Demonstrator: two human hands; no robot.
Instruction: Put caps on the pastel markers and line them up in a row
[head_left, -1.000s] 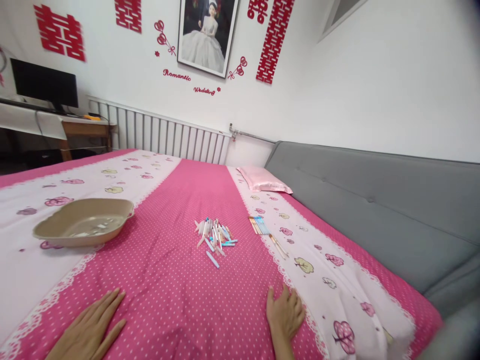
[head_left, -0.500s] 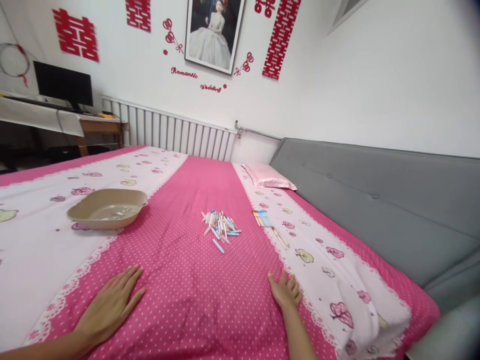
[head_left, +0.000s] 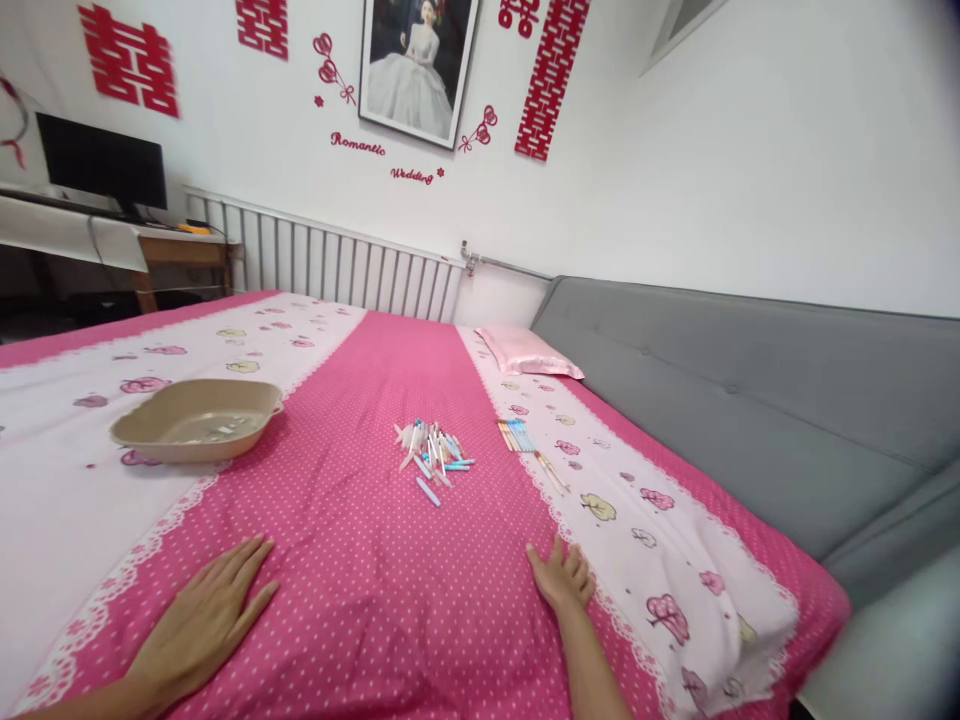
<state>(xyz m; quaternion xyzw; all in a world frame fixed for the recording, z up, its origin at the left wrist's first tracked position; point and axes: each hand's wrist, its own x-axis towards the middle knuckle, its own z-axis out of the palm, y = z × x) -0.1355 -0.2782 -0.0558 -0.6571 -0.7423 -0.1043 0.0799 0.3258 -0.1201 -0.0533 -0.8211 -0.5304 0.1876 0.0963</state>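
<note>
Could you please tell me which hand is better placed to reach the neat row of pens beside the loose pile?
Probably the right hand: it rests on the bedspread almost straight before the row of pens, while the left hand lies far across, nearer the bowl.

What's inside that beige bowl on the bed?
A few small pale bits lie in the beige bowl, too small to identify. Its near wall hides the rest of the floor.
</note>
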